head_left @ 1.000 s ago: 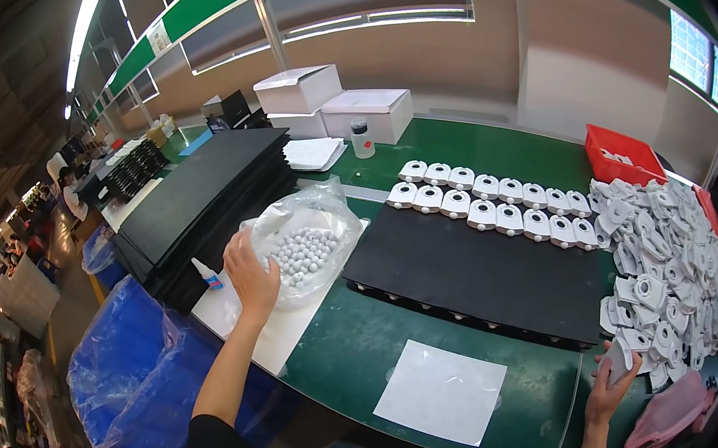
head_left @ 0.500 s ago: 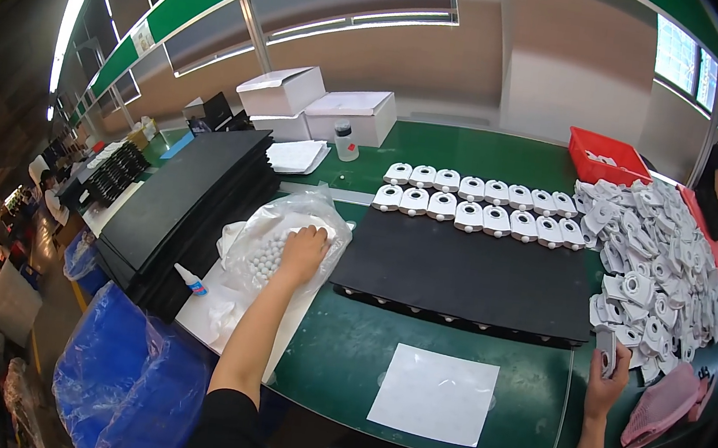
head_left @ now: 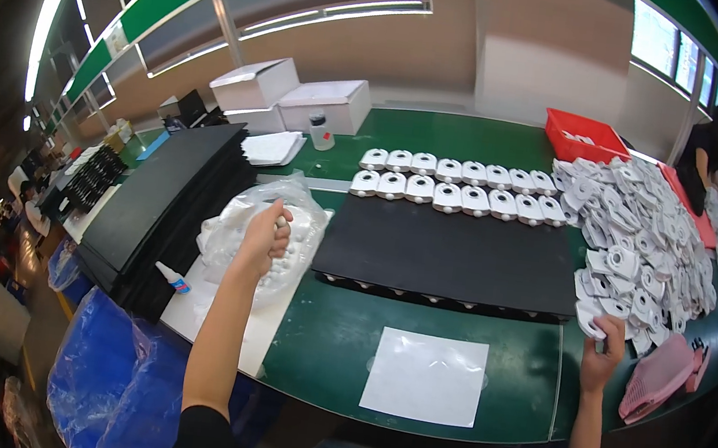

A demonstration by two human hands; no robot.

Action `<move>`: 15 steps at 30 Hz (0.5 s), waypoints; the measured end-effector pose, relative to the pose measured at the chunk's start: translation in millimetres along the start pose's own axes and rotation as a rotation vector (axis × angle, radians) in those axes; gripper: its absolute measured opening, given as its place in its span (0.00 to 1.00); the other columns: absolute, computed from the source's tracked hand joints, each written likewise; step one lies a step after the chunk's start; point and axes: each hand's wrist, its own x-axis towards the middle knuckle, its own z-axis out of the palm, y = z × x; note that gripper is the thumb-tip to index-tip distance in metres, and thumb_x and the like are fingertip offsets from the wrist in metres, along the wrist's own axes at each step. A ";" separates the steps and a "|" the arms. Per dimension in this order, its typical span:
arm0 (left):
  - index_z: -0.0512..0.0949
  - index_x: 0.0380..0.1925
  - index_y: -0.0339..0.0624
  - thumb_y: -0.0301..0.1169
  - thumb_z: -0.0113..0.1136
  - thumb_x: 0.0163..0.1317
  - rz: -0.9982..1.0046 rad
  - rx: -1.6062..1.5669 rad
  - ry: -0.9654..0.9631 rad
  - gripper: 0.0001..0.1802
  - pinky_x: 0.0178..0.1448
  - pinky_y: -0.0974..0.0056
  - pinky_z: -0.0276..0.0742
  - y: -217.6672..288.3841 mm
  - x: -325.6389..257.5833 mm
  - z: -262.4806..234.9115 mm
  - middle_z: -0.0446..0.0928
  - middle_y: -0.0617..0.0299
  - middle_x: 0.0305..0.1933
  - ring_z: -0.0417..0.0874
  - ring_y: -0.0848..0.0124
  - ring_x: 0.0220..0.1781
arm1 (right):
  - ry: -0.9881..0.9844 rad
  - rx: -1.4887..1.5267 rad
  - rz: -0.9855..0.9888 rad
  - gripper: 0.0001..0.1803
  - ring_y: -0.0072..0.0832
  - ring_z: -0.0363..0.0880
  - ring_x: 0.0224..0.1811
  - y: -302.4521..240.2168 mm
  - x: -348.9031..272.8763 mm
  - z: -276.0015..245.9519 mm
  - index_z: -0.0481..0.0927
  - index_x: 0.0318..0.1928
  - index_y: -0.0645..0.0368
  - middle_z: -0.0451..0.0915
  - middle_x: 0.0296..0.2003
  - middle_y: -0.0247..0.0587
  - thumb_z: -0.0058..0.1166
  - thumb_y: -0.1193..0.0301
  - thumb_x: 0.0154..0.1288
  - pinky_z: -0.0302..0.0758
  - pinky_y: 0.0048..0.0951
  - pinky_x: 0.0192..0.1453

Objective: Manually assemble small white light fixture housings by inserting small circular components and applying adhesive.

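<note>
My left hand (head_left: 265, 238) is closed above a clear plastic bag (head_left: 311, 221) of small white balls (head_left: 276, 268). One pale ball shows between its thumb and fingers; whether more are in the palm is hidden. At the right, my right hand (head_left: 602, 356) grips a white plastic housing (head_left: 589, 319) by its near end, beside a large heap of similar housings (head_left: 633, 224). Two rows of housings (head_left: 446, 197) stand along the far edge of a black board (head_left: 449, 252), the nearer row showing a white ball at several front ends.
A stack of black boards (head_left: 159, 192) stands left of the bag, near a small glue bottle (head_left: 173, 277). White paper (head_left: 424, 377) lies at the front. Pink mesh cloth (head_left: 658, 378), a red bin (head_left: 586, 137), white boxes (head_left: 327, 103) and a clear bottle (head_left: 321, 131) surround the work. Another person (head_left: 705, 157) is at far right.
My left hand has risen off the balls in the bag, its fingers now curled round a ball. My right hand has tilted its housing, which shows its broad face more. The whole view has shifted slightly.
</note>
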 end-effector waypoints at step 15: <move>0.69 0.38 0.41 0.41 0.48 0.64 -0.340 -0.596 -0.739 0.14 0.18 0.78 0.50 -67.5 -75.0 176.1 0.61 0.70 0.21 0.57 0.82 0.19 | -0.724 0.753 0.662 0.08 0.16 0.73 0.31 -117.9 -33.0 82.4 0.72 0.40 0.63 0.76 0.30 0.34 0.51 0.76 0.60 0.70 0.19 0.35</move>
